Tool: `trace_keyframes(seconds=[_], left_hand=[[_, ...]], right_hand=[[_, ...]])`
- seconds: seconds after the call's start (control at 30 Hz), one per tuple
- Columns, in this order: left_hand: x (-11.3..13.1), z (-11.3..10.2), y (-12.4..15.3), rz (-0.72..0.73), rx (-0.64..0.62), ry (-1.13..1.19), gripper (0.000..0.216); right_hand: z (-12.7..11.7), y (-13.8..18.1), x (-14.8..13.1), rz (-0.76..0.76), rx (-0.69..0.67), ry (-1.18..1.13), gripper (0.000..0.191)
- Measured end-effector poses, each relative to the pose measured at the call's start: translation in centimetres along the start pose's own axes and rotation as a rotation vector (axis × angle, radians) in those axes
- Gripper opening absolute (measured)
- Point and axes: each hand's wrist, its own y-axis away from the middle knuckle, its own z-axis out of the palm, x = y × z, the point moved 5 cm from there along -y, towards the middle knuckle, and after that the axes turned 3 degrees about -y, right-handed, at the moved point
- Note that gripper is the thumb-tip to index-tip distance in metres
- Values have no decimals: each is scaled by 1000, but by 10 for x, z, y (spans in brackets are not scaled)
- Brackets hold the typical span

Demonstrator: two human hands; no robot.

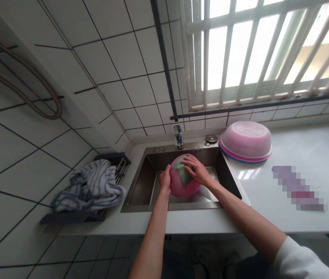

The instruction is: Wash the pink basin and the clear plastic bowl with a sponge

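Observation:
Over the steel sink I hold a pink bowl turned on its side. My left hand grips its left rim, fingers closed round the edge. My right hand presses a green scouring cloth against the bowl's surface, fingers curled over the cloth. The faucet stands just behind the bowl, and I cannot tell whether water runs from it.
A stack of upturned pink colanders sits on the white counter right of the sink. A striped towel lies on a dark drying rack to the left. Tiled walls and a barred window rise behind. A hose hangs on the left wall.

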Motion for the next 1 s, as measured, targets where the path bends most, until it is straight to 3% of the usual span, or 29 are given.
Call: trace_keyframes(seconds=[0.07, 0.13, 0.3, 0.37, 0.5, 0.6, 0.67, 0.73, 0.83, 0.93, 1.0], left_hand=[[0, 1, 0, -16, 3, -7, 60], [0, 1, -1, -11, 5, -4, 60], [2, -1, -4, 55, 10, 4, 60], [3, -1, -1, 58, 0, -22, 63], [0, 14, 7, -5, -179, -11, 65], [-2, 24, 8, -12, -297, 22, 50], [2, 22, 4, 66, -247, -47, 31], [10, 13, 1, 219, -110, -157, 15], [19, 1, -1, 358, 43, -287, 9], [14, -1, -5, 219, 24, -332, 18], [9, 0, -5, 119, -6, -234, 32]], right_hand=[[-12, 1, 20, 164, 126, -53, 38], [-14, 2, 19, 182, 151, -29, 40], [16, 5, -32, -186, -144, 144, 35], [21, 5, -35, -214, -190, 146, 35], [4, 3, 2, 8, -38, 112, 38], [0, 6, 22, 62, -46, 127, 38], [4, 7, 20, 44, -84, 169, 39], [14, 7, 8, -12, -139, 207, 39], [31, 9, -20, -167, -253, 225, 42], [39, 12, -38, -279, -333, 216, 43], [36, 13, -37, -299, -359, 176, 43]])
